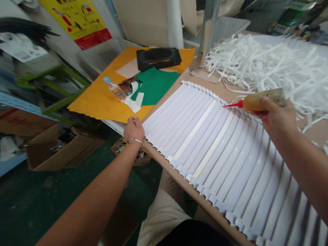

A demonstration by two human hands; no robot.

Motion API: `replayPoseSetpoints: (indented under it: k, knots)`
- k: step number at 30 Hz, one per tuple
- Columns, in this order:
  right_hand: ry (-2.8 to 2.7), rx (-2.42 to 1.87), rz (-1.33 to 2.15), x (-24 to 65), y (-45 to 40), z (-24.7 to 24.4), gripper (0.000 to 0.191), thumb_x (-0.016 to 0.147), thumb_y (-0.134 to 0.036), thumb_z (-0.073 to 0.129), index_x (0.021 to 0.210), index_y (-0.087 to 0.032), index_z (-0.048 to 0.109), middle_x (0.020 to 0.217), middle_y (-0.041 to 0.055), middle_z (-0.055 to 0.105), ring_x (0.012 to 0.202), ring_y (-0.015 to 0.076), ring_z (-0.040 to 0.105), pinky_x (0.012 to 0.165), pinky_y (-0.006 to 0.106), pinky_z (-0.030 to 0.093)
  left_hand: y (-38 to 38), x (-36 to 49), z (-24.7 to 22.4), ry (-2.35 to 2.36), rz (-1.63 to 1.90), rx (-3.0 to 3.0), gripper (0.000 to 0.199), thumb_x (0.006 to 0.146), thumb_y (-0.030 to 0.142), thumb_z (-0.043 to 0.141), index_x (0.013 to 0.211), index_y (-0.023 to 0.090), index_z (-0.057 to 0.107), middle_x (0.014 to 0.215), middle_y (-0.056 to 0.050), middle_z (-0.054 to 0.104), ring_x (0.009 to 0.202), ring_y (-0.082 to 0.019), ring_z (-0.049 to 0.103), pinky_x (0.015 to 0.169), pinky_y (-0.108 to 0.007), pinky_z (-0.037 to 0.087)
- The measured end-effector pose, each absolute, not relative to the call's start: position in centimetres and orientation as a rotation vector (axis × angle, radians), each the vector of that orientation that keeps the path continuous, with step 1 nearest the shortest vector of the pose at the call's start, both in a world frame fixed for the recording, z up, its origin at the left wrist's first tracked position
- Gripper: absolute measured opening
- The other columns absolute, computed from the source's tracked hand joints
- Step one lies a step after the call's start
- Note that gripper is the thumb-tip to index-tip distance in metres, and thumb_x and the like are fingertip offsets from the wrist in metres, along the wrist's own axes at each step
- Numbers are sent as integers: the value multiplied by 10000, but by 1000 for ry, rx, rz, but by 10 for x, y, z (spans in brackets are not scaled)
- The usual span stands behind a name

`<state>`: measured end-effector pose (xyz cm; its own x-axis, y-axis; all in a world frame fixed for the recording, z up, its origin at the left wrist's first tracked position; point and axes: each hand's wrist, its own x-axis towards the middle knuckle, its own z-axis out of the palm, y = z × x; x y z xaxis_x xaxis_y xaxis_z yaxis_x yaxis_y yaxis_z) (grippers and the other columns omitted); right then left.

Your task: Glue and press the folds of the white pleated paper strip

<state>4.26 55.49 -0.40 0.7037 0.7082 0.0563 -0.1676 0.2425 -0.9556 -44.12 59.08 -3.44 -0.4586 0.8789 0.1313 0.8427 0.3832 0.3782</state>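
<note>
right hand [275, 118] clenched on amber plastic squeeze bottle [263, 100], red tapered nozzle [233, 105] over sheet | left hand [133, 131] curled at sheet's edge, grip unclear | white pleated paper sheet [230, 160], overlapping folds, two cream strips [194, 135], lies on tan board [225, 87]

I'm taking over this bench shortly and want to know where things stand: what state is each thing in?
Pleated white paper sheet: folded into overlapping pleats, fanned out flat.
Cream strips: two, lying along the pleats.
Left hand: resting on the sheet's edge.
Right hand: gripping the glue bottle.
Glue bottle: red nozzle uncapped, pointing over the sheet.
Shredded white paper strips: loose heap.
Plastic water bottle: on its side, blue cap on.
Cardboard box: open.
</note>
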Motion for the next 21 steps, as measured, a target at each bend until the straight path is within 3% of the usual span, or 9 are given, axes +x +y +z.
replayPoseSetpoints:
  k: [7, 13, 21]
  knots:
    - [-561, -1203, 639, 32, 540, 1, 465, 602, -98, 816, 929, -209, 505, 1025, 50, 688, 871, 239, 717, 570, 372, 623, 591, -441, -34, 2528, 606, 1580, 469, 1044, 418, 281, 1169, 156, 649, 1139, -201, 722, 1078, -351, 673, 931, -416, 490]
    - [-658, -1238, 701, 11, 512, 13, 481, 579, -196, 883, 982, -170, 622, 997, 75, 691, 775, 223, 694, 438, 281, 575, 592, -442, -36, 2519, 599, 1581, 497, 1049, 426, 265, 1176, 142, 652, 1133, -215, 721, 1079, -370, 675, 932, -435, 484]
    - [-625, -1292, 765, -26, 462, 19, 442, 621, -244, 904, 958, -255, 619, 959, 25, 683, 854, 223, 699, 549, 319, 622, 592, -442, -38, 2522, 616, 1568, 514, 1053, 436, 251, 1206, 148, 649, 1156, -203, 724, 1082, -360, 676, 919, -424, 490]
